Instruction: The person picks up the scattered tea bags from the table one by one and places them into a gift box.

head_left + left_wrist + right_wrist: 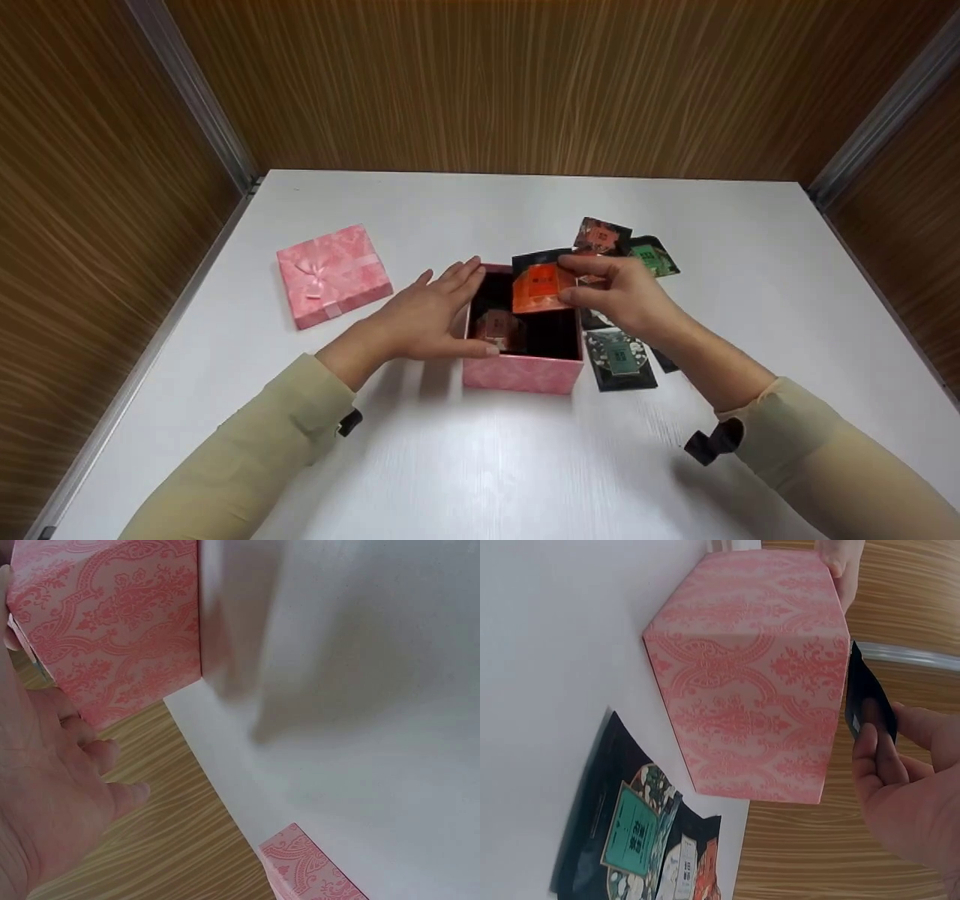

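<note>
An uncovered pink box (523, 375) stands on the table, with a dark reddish sachet (501, 330) lying inside. My left hand (427, 319) spans the box's left side. Its thumb lies along the front rim and its straight fingers reach the back left corner. Thumb and fingers of my right hand (626, 292) pinch an orange-and-black sachet (541, 283) by its right edge, over the opening. From the right wrist view, the dark back of this sachet (866, 694) shows beside the box's top edge, my right hand (911, 780) gripping it.
The pink lid (334, 274) with a bow lies at the left. Right of the box are several loose sachets, among them a red one (602, 237), a green one (654, 256) and a teal-labelled one (621, 360). Wood-grain panels (487, 90) enclose the white table (480, 465).
</note>
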Available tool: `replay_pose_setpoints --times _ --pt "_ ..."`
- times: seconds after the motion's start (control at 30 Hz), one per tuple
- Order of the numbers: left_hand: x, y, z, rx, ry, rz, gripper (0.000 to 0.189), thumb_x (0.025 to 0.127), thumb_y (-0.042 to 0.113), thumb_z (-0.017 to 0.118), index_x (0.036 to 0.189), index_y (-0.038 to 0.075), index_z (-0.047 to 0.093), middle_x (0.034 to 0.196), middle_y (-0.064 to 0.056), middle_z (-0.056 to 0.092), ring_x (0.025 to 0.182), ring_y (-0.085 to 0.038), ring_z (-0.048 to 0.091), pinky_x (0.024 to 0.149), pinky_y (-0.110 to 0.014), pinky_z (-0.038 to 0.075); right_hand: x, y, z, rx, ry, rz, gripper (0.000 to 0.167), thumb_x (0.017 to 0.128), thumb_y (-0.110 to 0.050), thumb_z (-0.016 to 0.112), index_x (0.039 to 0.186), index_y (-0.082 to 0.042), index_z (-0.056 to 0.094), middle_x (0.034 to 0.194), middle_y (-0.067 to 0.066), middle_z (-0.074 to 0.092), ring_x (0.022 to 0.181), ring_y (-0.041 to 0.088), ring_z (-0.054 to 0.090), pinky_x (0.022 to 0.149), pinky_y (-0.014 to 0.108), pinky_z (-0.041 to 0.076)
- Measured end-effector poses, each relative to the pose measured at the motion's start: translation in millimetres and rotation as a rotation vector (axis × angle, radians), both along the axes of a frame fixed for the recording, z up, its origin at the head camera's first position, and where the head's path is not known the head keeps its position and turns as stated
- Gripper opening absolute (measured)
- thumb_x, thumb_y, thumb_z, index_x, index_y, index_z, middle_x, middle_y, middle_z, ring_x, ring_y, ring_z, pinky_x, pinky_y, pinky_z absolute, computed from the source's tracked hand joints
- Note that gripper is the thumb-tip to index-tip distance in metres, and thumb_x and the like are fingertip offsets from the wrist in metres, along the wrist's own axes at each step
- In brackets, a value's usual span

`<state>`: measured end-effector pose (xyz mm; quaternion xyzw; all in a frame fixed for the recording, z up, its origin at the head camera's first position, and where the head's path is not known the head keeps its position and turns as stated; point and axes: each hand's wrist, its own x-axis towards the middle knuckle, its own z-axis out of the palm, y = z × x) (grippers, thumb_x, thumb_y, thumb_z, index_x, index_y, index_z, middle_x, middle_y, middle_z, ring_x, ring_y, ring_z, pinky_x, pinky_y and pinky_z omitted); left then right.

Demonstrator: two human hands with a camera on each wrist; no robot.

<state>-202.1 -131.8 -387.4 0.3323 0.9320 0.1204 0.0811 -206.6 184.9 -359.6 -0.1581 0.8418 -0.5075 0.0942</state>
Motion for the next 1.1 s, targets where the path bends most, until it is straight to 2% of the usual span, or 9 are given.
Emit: replay_pose_setpoints --times 0.1,0.33,0.5,0.67,0.83,1.0,1.1 --pt "0.0 0.3 -0.3 0.005 0.000 0.004 0.123 0.087 0.092 0.046 0.171 0.009 0.010 0.178 -0.008 0.006 0.163 -0.029 0.010 0.128 -0.060 0.013 0.8 -6.1 -1.2 0.008 -0.006 0.010 0.053 0.098 -0.008 0.077 0.147 -0.001 0.062 0.139 0.025 0.064 0.103 0.021 0.073 0.084 0.027 0.061" --pt "0.0 1.2 -1.0 0.009 -0.013 0.015 0.123 0.086 0.092 0.047 0.171 0.011 0.009 0.179 -0.007 0.005 0.164 -0.028 0.010 0.129 -0.058 0.012 1.3 -19.9 -3.8 0.036 0.003 0.023 0.048 0.099 -0.011 0.076 0.144 -0.001 0.065 0.133 0.023 0.065 0.095 0.017 0.068 0.079 0.019 0.058" --pt "-0.7 1.9 -1.5 -0.001 -0.023 0.029 0.125 0.085 0.094 0.046 0.172 0.013 0.008 0.179 -0.002 0.002 0.164 -0.025 0.007 0.129 -0.056 0.011 1.0 -29.4 -7.2 0.040 0.032 0.041 0.046 0.100 -0.014 0.076 0.142 0.001 0.066 0.130 0.022 0.066 0.101 0.020 0.068 0.082 0.019 0.057" --pt "-0.2 1.9 -1.1 -0.007 -0.020 0.028 0.125 0.085 0.094 0.045 0.171 0.013 0.008 0.179 -0.002 0.001 0.164 -0.025 0.007 0.129 -0.056 0.011 0.0 -38.4 -9.0 0.121 0.083 0.047 0.045 0.099 -0.016 0.076 0.141 -0.002 0.068 0.135 0.020 0.067 0.112 0.025 0.064 0.094 0.031 0.056" --pt "0.4 1.9 -0.3 -0.009 -0.015 0.024 0.125 0.085 0.094 0.045 0.171 0.012 0.009 0.179 -0.003 0.002 0.164 -0.026 0.008 0.129 -0.057 0.012 -0.7 -46.6 -8.8 0.166 0.085 0.066 0.047 0.099 -0.015 0.076 0.143 -0.002 0.067 0.141 0.019 0.066 0.120 0.027 0.062 0.105 0.045 0.052" --pt "0.0 1.6 -0.6 -0.012 -0.005 0.016 0.125 0.085 0.095 0.044 0.171 0.011 0.008 0.178 -0.003 0.001 0.163 -0.026 0.007 0.129 -0.057 0.013 -2.6 -54.0 -9.6 0.200 0.107 0.099 0.047 0.097 -0.013 0.076 0.142 -0.001 0.067 0.142 0.020 0.066 0.129 0.030 0.060 0.113 0.050 0.046" --pt "-0.6 1.4 -1.0 -0.013 0.001 0.011 0.125 0.085 0.095 0.043 0.171 0.010 0.009 0.178 -0.004 0.001 0.163 -0.026 0.007 0.129 -0.057 0.013 -3.9 -58.7 -10.4 0.220 0.108 0.124 0.047 0.097 -0.013 0.076 0.142 -0.001 0.067 0.139 0.019 0.068 0.124 0.030 0.061 0.111 0.049 0.048"
